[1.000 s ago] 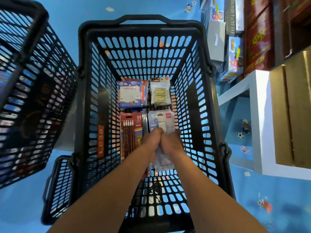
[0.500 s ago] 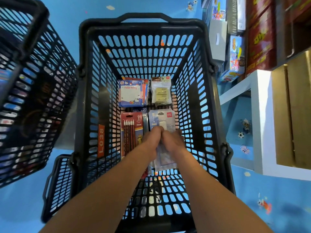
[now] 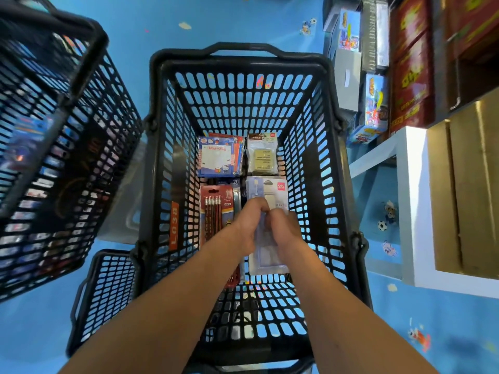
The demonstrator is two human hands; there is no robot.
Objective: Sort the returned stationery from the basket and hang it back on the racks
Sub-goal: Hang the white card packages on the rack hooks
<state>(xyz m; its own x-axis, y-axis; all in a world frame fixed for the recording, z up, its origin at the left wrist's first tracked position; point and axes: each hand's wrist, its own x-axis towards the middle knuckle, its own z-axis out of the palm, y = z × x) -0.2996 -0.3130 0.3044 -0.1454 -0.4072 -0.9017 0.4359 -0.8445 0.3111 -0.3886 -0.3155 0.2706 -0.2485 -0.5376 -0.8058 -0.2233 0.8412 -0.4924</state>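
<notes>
A black slotted basket [image 3: 240,63] stands on the blue floor below me. On its bottom lie a blue memo-pad pack [image 3: 217,157], a pack of tan erasers [image 3: 262,155], a red pencil pack [image 3: 216,209] and a pale clear blister pack [image 3: 270,190]. My left hand [image 3: 249,225] and my right hand [image 3: 285,230] reach down side by side into the basket. Both curl their fingers round a clear pale packet [image 3: 267,261] over the blister pack. Its upper part is hidden by my fingers.
A second black basket [image 3: 54,130] hangs tilted at the left, with a third [image 3: 105,292] on the floor under it. At the right are a white shelf [image 3: 405,201], cardboard boxes [image 3: 467,184] and stacked toy boxes [image 3: 375,109].
The basket sits lower in the view than before. My hands have stayed together on the clear packet, with only slight finger movement.
</notes>
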